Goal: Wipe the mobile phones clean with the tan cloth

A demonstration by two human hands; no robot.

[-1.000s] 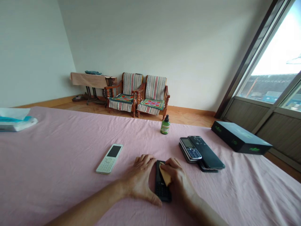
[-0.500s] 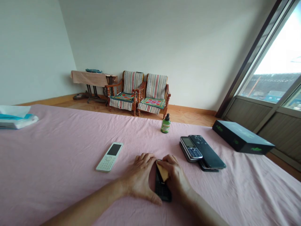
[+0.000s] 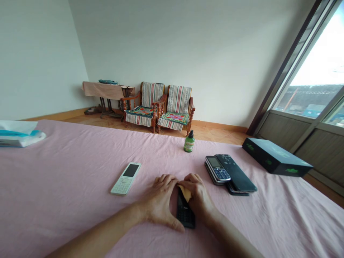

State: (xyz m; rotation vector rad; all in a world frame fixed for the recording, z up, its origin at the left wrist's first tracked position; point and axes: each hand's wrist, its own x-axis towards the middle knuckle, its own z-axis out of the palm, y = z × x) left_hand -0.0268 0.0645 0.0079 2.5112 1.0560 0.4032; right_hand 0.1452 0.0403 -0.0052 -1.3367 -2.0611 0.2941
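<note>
A black keypad phone (image 3: 185,214) lies on the pink cloth between my hands. My left hand (image 3: 162,204) rests at its left side, thumb spread from the fingers, the thumb near the phone's lower edge and the fingertips by its top. With closed fingers, my right hand (image 3: 197,195) presses a folded yellow cloth (image 3: 185,193) onto the upper part of the phone, covering some of the screen. To the left lies a white keypad phone (image 3: 126,178), face up and apart from both hands.
Stacked phones (image 3: 219,168) and a dark, long phone (image 3: 238,175) sit to the right, with a black box (image 3: 276,157) beyond. A green spray bottle (image 3: 189,143) stands near the far edge of the pink cloth (image 3: 80,161). A tissue pack (image 3: 21,138) lies far left.
My right hand has shifted slightly up and left with the yellow cloth, uncovering a little more of the black phone's middle. My left hand stays about where it was.
</note>
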